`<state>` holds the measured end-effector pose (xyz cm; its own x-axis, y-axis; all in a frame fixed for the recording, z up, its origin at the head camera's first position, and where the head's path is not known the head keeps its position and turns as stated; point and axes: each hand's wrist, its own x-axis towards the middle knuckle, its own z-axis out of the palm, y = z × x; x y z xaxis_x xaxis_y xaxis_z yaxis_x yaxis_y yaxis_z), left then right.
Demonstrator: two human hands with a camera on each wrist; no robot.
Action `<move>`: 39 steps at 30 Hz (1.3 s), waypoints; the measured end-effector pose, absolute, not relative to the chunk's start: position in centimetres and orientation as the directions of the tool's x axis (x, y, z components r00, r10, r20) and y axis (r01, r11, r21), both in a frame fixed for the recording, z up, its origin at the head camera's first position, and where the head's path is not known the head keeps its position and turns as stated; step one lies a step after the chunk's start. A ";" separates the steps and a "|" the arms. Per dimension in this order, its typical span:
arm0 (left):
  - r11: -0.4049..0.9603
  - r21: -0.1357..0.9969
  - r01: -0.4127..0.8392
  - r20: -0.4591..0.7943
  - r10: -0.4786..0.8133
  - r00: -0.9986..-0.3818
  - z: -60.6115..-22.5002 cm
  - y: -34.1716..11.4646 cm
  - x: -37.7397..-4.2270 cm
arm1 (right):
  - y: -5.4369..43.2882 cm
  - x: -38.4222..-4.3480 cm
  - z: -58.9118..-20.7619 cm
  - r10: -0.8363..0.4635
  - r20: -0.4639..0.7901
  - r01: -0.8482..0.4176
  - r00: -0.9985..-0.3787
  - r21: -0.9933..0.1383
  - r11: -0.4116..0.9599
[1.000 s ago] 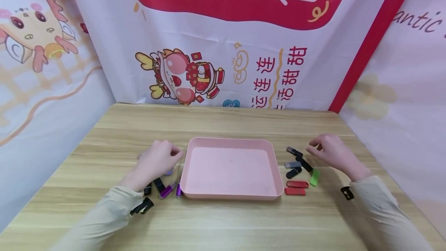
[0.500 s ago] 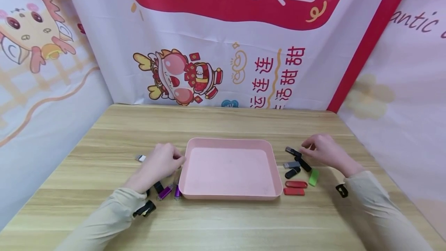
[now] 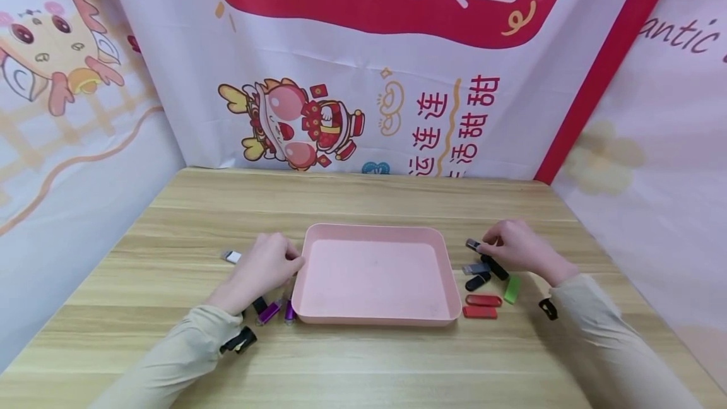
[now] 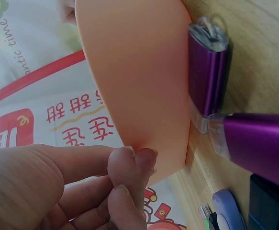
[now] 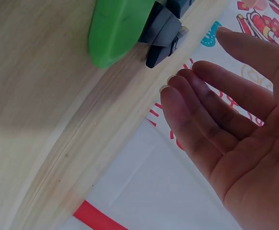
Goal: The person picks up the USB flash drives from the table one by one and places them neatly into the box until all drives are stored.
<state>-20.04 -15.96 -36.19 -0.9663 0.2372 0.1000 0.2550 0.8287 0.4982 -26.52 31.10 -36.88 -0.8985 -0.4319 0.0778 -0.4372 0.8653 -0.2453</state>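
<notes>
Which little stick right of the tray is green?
The green stick, just right of the two red sticks; the others on that side are black or grey.

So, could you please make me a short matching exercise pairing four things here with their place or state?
1. Pink tray
2. Right hand
3. Purple USB sticks
4. Red USB sticks

A. By the tray's near right corner
B. Thumb and fingers apart
C. Between the purple and red sticks
D. By the tray's near left corner

Pairs: 1-C; 2-B; 3-D; 4-A
</notes>
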 end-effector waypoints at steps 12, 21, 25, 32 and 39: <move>0.835 0.505 0.219 0.072 0.213 -0.975 -36.0 -15.8 -19.9 | 30.5 -27.3 -37.4 -0.419 0.022 -0.412 -0.908 -0.233 0.881; 0.840 0.501 0.207 0.066 0.202 -0.977 -36.1 -15.8 -20.0 | 30.4 -28.2 -37.4 -0.435 -0.077 -0.410 -0.897 -0.227 0.884; 0.841 0.501 0.207 0.068 0.200 -0.977 -36.1 -15.9 -20.0 | 30.2 -28.7 -37.3 -0.438 -0.103 -0.411 -0.893 -0.212 0.887; 0.840 0.492 0.230 0.080 0.219 -0.972 -36.1 -15.8 -19.8 | 30.1 -28.9 -37.1 -0.394 -0.131 -0.365 -0.910 -0.199 0.909; 0.842 0.487 0.234 0.097 0.214 -0.972 -36.2 -15.9 -19.9 | 29.6 -28.5 -36.1 -0.388 0.026 -0.383 -0.921 -0.227 0.895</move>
<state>-19.95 -15.92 -36.21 -0.9719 0.2144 0.0972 0.2343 0.8415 0.4867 -28.54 29.59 -36.13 -0.9214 -0.3878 0.0256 -0.3832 0.8953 -0.2271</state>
